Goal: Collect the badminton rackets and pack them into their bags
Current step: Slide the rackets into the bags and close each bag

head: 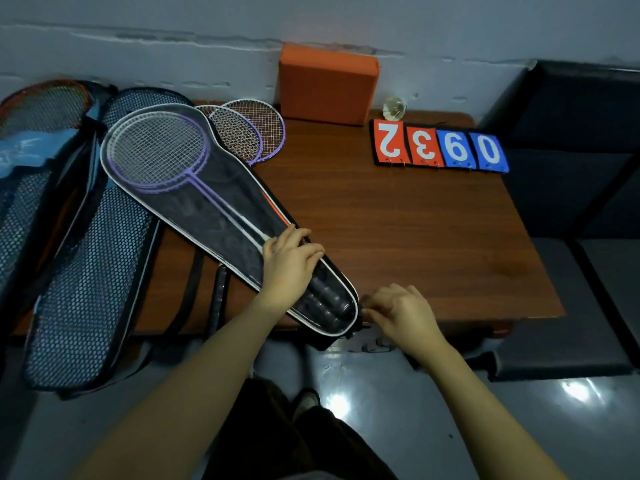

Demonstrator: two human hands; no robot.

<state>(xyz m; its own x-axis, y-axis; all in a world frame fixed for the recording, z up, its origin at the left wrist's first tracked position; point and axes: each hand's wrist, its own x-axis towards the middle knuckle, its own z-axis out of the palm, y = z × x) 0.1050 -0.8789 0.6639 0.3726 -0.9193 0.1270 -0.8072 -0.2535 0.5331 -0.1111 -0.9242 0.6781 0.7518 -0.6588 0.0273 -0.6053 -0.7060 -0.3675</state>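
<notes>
A person's left hand (289, 263) lies palm-down across the narrow neck of a clear-fronted racket bag (221, 216), fingers loosely spread and curled over its far edge, pressing the cover flat without closing around it. The right hand (398, 311) sits at the bag's handle end, at 5 o'clock of the wooden table (398, 237), fingertips drawn together at the black zipper corner; whether they pinch the pull cannot be told. Inside the see-through cover lies a purple-and-white racket (156, 150), its oval strung head toward 10 o'clock, dark ribbed grips bunched at the rounded lower end. The bag is edged in white piping. Two more purple-framed rackets (249, 133) lie uncovered at 11 o'clock, heads overlapping. Blue mesh bags (86, 271) hang off the table at 9 o'clock. An orange padded block (325, 84) leans on the wall at 12 o'clock, beside a shuttlecock (394, 108) and flip score cards (440, 147).
</notes>
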